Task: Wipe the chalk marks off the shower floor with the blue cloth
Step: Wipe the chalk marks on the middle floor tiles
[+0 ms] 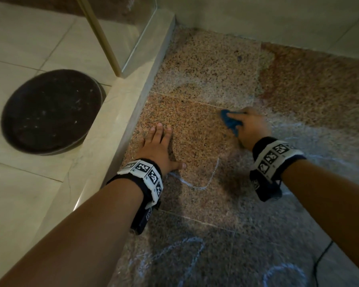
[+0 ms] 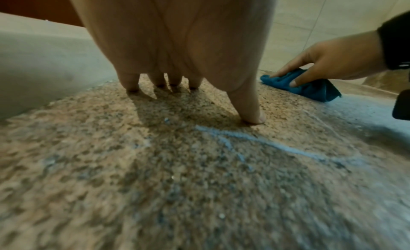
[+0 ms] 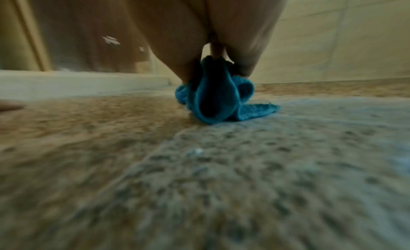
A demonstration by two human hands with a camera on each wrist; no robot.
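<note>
Right hand point(image 1: 250, 127) fingers grip blue cloth point(image 1: 230, 121), rubbing shower floor point(image 1: 205, 65). Left hand point(image 1: 158, 148) flat, holding nothing. Floor past fingers mostly clean; chalk marks point(image 1: 195, 184) behind fingers left.

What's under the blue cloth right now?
The blue cloth, gripped by the right hand, lies bunched on the speckled shower floor. Whether chalk remains beneath it is hidden; smeared chalk shows just beside it.

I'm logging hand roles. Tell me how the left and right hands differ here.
The left hand lies flat with fingers spread on the floor, holding nothing; the right hand grips the bunched cloth. The left sits by the curb, the right farther in. Both are down on the floor.
</note>
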